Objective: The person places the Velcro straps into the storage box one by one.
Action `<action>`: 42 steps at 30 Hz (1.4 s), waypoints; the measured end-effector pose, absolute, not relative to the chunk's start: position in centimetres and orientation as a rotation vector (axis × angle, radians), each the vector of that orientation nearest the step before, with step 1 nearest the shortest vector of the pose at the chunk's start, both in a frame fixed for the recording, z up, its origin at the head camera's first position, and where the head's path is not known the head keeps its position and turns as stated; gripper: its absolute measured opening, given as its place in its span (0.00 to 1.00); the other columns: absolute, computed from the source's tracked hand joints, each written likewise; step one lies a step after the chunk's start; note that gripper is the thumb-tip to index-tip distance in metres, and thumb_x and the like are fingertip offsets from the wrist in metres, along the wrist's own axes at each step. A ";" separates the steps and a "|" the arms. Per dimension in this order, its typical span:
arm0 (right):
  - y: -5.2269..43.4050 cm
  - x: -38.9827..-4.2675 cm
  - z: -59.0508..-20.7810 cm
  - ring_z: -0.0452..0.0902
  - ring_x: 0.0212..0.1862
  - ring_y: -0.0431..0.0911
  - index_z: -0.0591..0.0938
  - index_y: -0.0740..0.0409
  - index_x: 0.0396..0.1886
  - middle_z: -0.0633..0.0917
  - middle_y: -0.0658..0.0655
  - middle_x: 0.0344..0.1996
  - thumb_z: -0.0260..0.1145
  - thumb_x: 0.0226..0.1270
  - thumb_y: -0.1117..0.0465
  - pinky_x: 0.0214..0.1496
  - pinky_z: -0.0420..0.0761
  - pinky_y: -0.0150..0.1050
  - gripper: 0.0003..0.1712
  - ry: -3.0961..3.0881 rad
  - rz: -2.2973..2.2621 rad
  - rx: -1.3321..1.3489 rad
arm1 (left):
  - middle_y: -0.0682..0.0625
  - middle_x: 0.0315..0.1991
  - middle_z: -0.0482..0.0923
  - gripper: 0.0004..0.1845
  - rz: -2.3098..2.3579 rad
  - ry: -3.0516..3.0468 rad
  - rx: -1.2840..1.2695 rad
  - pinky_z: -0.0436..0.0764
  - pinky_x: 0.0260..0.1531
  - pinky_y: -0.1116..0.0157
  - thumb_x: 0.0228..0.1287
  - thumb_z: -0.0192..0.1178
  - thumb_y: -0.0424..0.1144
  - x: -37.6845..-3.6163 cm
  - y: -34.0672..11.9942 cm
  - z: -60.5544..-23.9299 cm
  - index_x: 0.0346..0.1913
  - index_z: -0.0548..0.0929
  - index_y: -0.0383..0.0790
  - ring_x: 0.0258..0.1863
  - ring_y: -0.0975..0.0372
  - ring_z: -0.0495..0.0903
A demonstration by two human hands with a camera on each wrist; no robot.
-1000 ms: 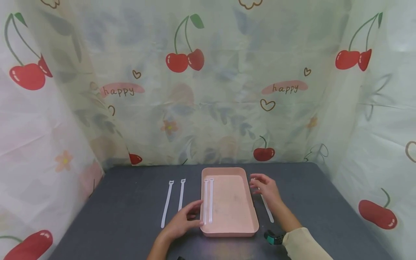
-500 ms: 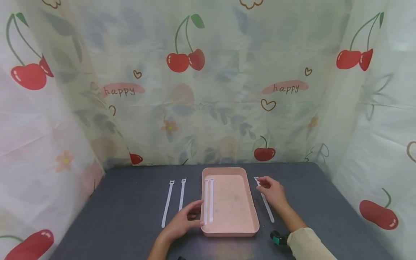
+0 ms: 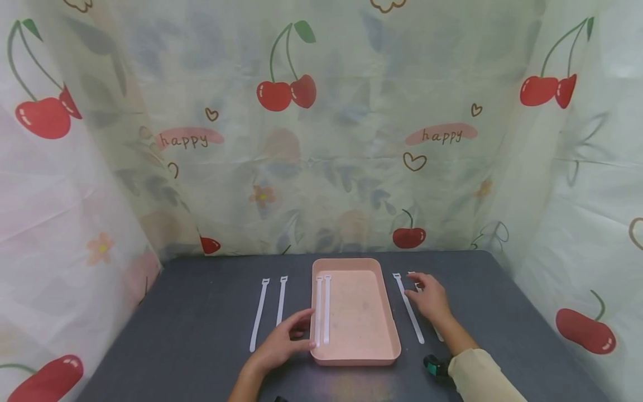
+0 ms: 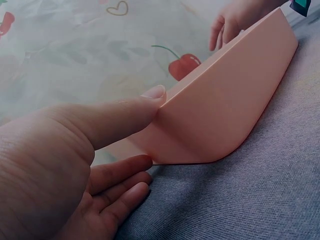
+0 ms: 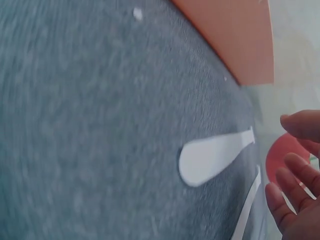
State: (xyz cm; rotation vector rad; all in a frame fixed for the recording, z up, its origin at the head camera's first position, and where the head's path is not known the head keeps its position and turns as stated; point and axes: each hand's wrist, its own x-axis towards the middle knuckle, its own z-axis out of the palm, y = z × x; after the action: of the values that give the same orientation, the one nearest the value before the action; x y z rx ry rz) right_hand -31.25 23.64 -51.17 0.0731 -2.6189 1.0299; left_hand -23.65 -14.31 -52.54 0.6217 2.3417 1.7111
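Note:
A shallow pink tray [image 3: 359,312] rests on the dark table, holding two white straps with slotted heads, like cable ties [image 3: 327,312], along its left side. My left hand [image 3: 282,341] is at the tray's left wall. In the left wrist view, its thumb [image 4: 130,111] touches the rim and its fingers [image 4: 125,170] reach the wall's lower edge. My right hand [image 3: 431,298] is over a white strap [image 3: 440,336] right of the tray, partly hiding it. Its fingers are spread, with nothing held. Another strap [image 3: 409,310] lies between that hand and the tray.
Two more white straps lie left of the tray: an outer strap [image 3: 258,315] and an inner strap [image 3: 281,298], whose near end is behind my left hand. A cherry-print curtain [image 3: 321,167] encloses the table's back and sides. A dark band device [image 3: 436,365] is at my right wrist.
My right hand has moved right, off the strap nearest the tray, uncovering its head, and over the second strap. The left hand and tray have stayed put.

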 end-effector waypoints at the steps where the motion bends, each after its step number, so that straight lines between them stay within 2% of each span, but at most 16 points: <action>1: 23.8 -31.3 -51.2 0.75 0.50 0.61 0.79 0.65 0.55 0.79 0.67 0.48 0.71 0.57 0.68 0.52 0.74 0.57 0.24 -2.632 1.027 0.062 | 0.37 0.62 0.72 0.37 1.712 2.341 0.619 0.68 0.59 0.49 0.59 0.69 0.37 -23.6 -14.3 -52.5 0.70 0.66 0.36 0.61 0.47 0.71; 7: 24.7 -31.6 -51.7 0.73 0.54 0.63 0.76 0.66 0.60 0.77 0.70 0.52 0.70 0.58 0.66 0.55 0.72 0.59 0.29 -2.691 1.014 -0.004 | 0.38 0.62 0.72 0.37 1.718 2.334 0.610 0.67 0.60 0.48 0.59 0.68 0.37 -23.6 -14.3 -52.4 0.71 0.66 0.36 0.61 0.48 0.70; 15: 25.2 -31.5 -51.8 0.73 0.55 0.66 0.71 0.70 0.62 0.76 0.74 0.55 0.71 0.58 0.66 0.54 0.73 0.59 0.33 -2.772 1.047 -0.095 | 0.37 0.62 0.72 0.37 1.732 2.319 0.639 0.67 0.60 0.48 0.59 0.68 0.36 -23.6 -14.3 -52.6 0.71 0.65 0.35 0.62 0.47 0.70; 18: 25.5 -31.5 -51.9 0.76 0.51 0.64 0.72 0.71 0.61 0.78 0.73 0.49 0.71 0.56 0.67 0.50 0.75 0.58 0.32 -2.777 1.013 -0.115 | 0.37 0.61 0.72 0.37 1.733 2.319 0.640 0.67 0.60 0.49 0.59 0.69 0.36 -23.6 -14.3 -52.7 0.70 0.66 0.35 0.61 0.47 0.70; 21: 25.7 -31.5 -52.0 0.77 0.43 0.61 0.75 0.72 0.57 0.81 0.69 0.40 0.72 0.53 0.69 0.45 0.75 0.56 0.30 -2.760 0.940 -0.094 | 0.37 0.61 0.73 0.37 1.733 2.325 0.641 0.68 0.59 0.49 0.58 0.69 0.36 -23.7 -14.3 -52.8 0.70 0.66 0.35 0.61 0.47 0.71; 27: 26.3 -31.7 -52.2 0.75 0.31 0.54 0.77 0.72 0.53 0.79 0.59 0.27 0.71 0.48 0.72 0.37 0.74 0.52 0.28 -2.747 0.876 -0.073 | 0.36 0.61 0.73 0.37 1.725 2.342 0.647 0.68 0.59 0.49 0.58 0.69 0.36 -23.7 -14.4 -52.8 0.70 0.66 0.35 0.61 0.46 0.71; 36: 26.6 -31.7 -52.0 0.72 0.24 0.46 0.78 0.71 0.52 0.78 0.53 0.22 0.70 0.48 0.71 0.28 0.72 0.42 0.27 -2.780 0.884 -0.050 | 0.36 0.61 0.72 0.37 1.725 2.337 0.649 0.68 0.59 0.49 0.58 0.69 0.36 -23.8 -14.4 -52.8 0.70 0.66 0.34 0.61 0.46 0.71; 42: 26.7 -31.8 -51.9 0.71 0.25 0.46 0.79 0.67 0.56 0.78 0.54 0.24 0.65 0.53 0.73 0.26 0.71 0.40 0.26 -2.822 0.938 -0.030 | 0.36 0.61 0.72 0.37 1.720 2.343 0.655 0.68 0.59 0.48 0.58 0.69 0.36 -23.8 -14.4 -52.7 0.70 0.66 0.34 0.61 0.46 0.71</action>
State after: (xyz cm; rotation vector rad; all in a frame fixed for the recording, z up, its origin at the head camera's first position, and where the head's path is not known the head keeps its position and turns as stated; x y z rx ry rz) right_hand -31.82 26.75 -51.93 -0.0296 -2.8224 0.9376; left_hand -23.75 -14.36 -52.71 0.6554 2.3427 1.7201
